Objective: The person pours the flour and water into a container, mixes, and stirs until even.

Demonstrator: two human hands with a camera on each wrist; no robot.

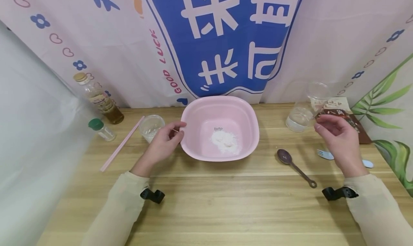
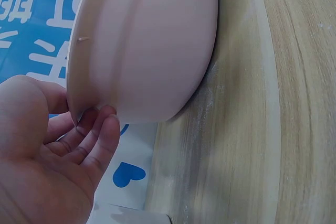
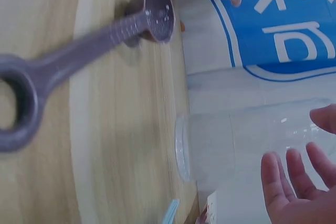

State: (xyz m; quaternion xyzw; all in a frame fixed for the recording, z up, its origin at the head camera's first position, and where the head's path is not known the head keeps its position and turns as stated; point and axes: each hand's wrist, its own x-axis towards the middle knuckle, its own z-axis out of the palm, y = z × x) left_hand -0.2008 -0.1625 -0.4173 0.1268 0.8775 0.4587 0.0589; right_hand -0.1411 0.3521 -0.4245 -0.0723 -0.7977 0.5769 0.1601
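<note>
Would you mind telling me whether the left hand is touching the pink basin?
Touching. The left wrist view shows the left hand's fingertips resting against the pink basin's rim and outer wall, with no gap visible.

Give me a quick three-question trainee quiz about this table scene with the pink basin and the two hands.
1. True or false: the left hand touches the rim of the pink basin.
2. What lies inside the basin? A) water B) white powder C) a fork
3. Fill in: the purple spoon lies on the table between the basin and the ___ hand.

Key: 1 true; 2 B; 3 right. The right hand is open beside a clear cup, not gripping it.
</note>
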